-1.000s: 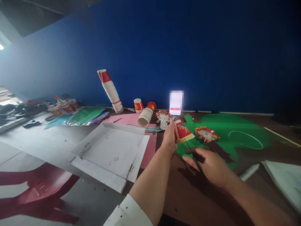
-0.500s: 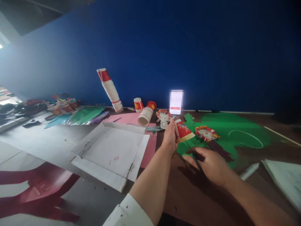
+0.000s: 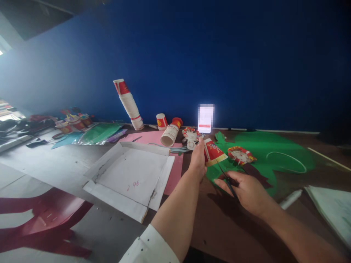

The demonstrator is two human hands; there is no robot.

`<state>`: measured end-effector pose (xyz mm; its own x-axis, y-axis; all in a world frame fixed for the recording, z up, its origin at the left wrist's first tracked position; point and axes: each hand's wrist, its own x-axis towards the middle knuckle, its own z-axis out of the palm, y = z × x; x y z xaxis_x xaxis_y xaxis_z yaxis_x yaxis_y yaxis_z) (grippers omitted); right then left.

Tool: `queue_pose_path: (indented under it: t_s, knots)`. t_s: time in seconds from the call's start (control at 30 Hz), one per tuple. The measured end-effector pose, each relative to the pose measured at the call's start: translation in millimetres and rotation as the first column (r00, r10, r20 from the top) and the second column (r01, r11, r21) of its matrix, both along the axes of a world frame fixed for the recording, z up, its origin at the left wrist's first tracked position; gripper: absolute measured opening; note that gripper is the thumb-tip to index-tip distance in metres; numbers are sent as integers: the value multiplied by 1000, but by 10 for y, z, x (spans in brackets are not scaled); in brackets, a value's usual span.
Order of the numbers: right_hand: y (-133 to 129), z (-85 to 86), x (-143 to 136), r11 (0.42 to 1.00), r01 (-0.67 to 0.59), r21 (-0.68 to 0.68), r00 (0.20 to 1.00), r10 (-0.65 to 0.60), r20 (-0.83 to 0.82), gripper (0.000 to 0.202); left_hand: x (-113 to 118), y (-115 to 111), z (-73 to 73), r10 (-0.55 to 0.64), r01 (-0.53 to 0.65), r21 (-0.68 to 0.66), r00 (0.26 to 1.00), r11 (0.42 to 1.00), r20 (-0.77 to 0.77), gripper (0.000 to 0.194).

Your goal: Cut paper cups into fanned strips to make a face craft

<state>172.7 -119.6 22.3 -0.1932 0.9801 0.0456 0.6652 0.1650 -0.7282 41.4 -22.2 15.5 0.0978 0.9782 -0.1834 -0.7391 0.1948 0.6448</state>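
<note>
My left hand [image 3: 197,159] is closed around a red paper cup [image 3: 214,151] with a yellow band along its rim, tilted so the rim faces my right hand. In my right hand [image 3: 246,188] is a pair of dark scissors [image 3: 229,184], its blades pointing up to the cup's rim. Whether the blades have gone into the paper I cannot tell. Just beyond the left hand rests a cut-out cup flower [image 3: 191,136] with a red edge. Another red-and-yellow cut cup [image 3: 241,155] lies right of the held one, on green paper [image 3: 287,146].
A shallow white box lid [image 3: 120,179] lies on the left over pink paper [image 3: 175,179]. Stacked paper cups [image 3: 129,106] lean against the blue wall, with more cups [image 3: 170,135] beside them. A lit phone [image 3: 205,118] stands behind. At right are a white marker [image 3: 291,199] and papers [image 3: 334,208].
Almost nothing differs. The cup and the scissors have shifted very slightly; both hands keep their hold.
</note>
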Motion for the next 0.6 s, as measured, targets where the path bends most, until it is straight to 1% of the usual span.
queue_pose_path:
  t_s: [0.13,0.23,0.3,0.4,0.47,0.53,0.6]
  knots:
    - [2,31,-14,1000,-23,1,1000,23,-3,34,-9,3,-1,3,-4,-6,1000,1000,-4,43]
    - [2,40,-26,1000,-16,6,1000,16,17,36,-18,13,5,2,-2,-42,1000,999,6,49]
    - [1,40,-35,1000,-12,9,1000,12,25,36,-23,20,9,23,-23,-49,1000,999,9,50]
    - [0,34,-41,1000,-15,12,999,15,32,34,-26,12,23,72,-72,-58,997,996,-2,41]
    - [1,29,-37,1000,-8,11,999,8,36,33,-22,-13,39,83,-84,-65,996,994,-16,35]
    - [2,25,-28,1000,-2,6,1000,2,22,31,-13,-51,58,57,-59,-70,998,996,-28,34]
    - [1,25,-21,1000,10,1,1000,-10,-15,28,-2,-87,73,12,-13,-88,1000,996,-8,33]
